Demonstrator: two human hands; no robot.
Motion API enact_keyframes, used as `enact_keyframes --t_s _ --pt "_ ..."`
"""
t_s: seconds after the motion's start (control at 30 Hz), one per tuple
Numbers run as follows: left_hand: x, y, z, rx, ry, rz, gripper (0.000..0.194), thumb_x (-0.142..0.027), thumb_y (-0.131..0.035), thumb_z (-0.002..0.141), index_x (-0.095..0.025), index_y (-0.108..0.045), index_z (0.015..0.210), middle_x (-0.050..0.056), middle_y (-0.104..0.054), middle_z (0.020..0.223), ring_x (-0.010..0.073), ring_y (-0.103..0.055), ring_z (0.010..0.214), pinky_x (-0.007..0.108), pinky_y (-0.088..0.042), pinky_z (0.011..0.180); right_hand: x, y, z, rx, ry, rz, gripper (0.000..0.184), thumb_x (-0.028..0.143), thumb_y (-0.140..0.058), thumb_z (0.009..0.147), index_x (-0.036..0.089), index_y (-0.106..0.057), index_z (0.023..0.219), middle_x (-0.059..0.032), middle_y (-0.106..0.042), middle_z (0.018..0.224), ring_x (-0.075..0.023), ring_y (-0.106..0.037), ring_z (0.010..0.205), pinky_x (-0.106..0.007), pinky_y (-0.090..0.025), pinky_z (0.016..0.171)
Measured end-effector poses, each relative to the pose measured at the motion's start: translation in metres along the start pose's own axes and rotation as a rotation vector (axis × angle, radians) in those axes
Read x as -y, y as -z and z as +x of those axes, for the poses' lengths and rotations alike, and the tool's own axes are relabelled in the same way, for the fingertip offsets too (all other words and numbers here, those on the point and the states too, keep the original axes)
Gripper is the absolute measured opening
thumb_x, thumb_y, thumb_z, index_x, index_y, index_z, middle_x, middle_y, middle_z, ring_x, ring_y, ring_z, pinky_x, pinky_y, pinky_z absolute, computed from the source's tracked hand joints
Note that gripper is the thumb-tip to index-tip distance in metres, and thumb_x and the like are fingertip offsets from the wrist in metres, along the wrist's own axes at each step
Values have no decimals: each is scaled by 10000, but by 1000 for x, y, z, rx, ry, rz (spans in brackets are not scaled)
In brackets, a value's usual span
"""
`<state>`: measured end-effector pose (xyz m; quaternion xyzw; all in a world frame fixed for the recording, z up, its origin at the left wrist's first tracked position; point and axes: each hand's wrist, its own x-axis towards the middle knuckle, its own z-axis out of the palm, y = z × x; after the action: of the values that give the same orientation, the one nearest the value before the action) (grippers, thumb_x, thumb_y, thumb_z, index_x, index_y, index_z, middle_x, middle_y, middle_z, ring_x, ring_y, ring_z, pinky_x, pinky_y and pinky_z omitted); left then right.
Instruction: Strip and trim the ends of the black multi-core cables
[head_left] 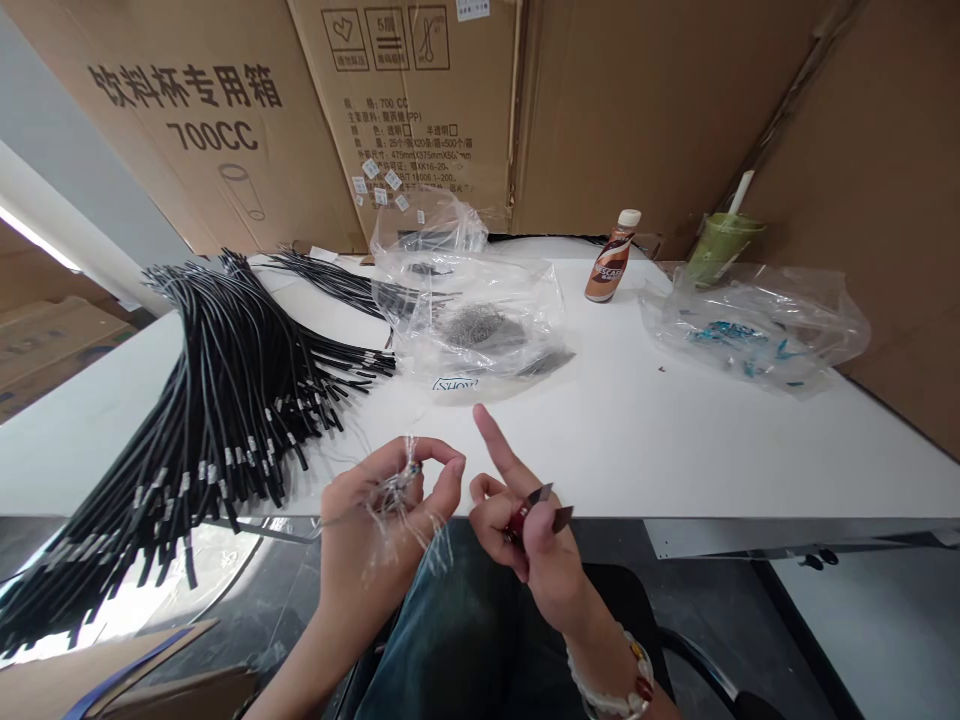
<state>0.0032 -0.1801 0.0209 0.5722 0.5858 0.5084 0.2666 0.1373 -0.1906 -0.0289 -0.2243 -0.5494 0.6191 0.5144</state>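
Reading the clock from the hands, 12 straight ahead, I have a tangle of clear strands (394, 490) in the curled fingers of the left hand (397, 510), above the lap (457, 625) at the near edge of the white table (675, 440). The right hand (529, 530), just beside it at 3 o'clock, grips red-handled snips (541, 494), blades parted, index finger stretched towards 11.

My worry is those blades: turning them to 9 o'clock could nick the left fingers or catch the wrong strand. The loose ends spread past the palm, so a slack grip might drop some off the edge.

At 12, just past the fingertips, a clear bag (517, 330) with grey contents could snag a hand pushed forward. From 9 to 11, black cords (247, 390) crowd the table and hang over its front edge; a leftward elbow could drag them down.

I see more room to swing from 2 to 3, across tabletop short of the bag of blue bits (825, 320). The bottle (611, 262) at 1 could topple on a long reach; cardboard boxes (622, 110) wall off the back.
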Motion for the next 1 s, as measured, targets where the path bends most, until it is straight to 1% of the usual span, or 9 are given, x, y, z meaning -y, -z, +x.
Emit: enact_keyframes --t_s 0.1,0.2,0.3,0.4,0.53,0.63,0.73,0.83,1.0 --pt "3 -2 -5 -76 -109 48 65 -220 -695 725 -226 -687 660 -102 -254 445 43 -250 402 163 -223 401 14 0 -2 -106 -56 -15 806 726 -296 899 222 -277 1528 74 -230 502 -151 -196 557 -328 -323 689" --pt "8 -1 -8 -107 -304 98 81 -187 -708 751 -264 -724 735 -106 -295 450 40 -276 393 164 -238 398 19 0 -4 -142 -25 -20 792 723 -322 897 213 -355 1502 71 -243 497 -151 -200 559 -332 -311 680" --pt "8 1 -10 -125 -423 152 102 -169 -707 767 -268 -730 778 -111 -335 441 36 -298 378 167 -233 383 18 -2 -9 -225 35 -83 588 615 -417 940 276 -495 1414 72 -263 503 -138 -244 528 -327 -315 666" --pt "6 3 -11 -155 -463 189 87 -181 -707 779 -265 -729 789 -112 -331 434 36 -291 367 173 -222 370 20 -7 -12 -274 123 -281 289 370 -553 955 371 -609 1238 84 -317 500 -114 -295 486 -319 -317 649" --pt "8 7 -13 -143 -548 206 67 -213 -716 781 -268 -734 813 -103 -346 433 46 -307 356 180 -235 355 29 -10 -7 -263 350 -695 196 220 -622 905 347 -654 1052 109 -404 474 -84 -297 435 -328 -294 653" --pt "11 10 -14 -141 -535 216 45 -258 -698 791 -257 -735 816 -96 -347 430 55 -313 348 197 -216 346 38 -9 0 -202 365 -929 131 191 -619 887 296 -654 956 115 -499 479 -66 -286 402 -332 -247 647" --pt "14 9 -15 -202 -566 265 89 -271 -658 806 -240 -741 798 -87 -364 420 55 -328 337 208 -203 354 45 -8 3 -137 331 -1070 233 101 -575 838 285 -648 960 107 -600 534 -72 -295 401 -335 -205 643" --pt "15 6 -14 -253 -612 310 133 -233 -631 795 -241 -759 764 -73 -416 416 55 -350 338 208 -233 377 47 -9 3 -142 353 -1168 256 56 -537 803 249 -639 936 88 -651 591 -80 -292 424 -332 -180 634" --pt "10 -7 11 -165 -425 291 100 -237 -652 716 -216 -750 722 -75 -429 407 63 -362 363 202 -272 411 42 4 30 -233 369 -1114 141 158 -551 840 242 -662 858 58 -572 553 -106 -327 479 -321 -225 626"
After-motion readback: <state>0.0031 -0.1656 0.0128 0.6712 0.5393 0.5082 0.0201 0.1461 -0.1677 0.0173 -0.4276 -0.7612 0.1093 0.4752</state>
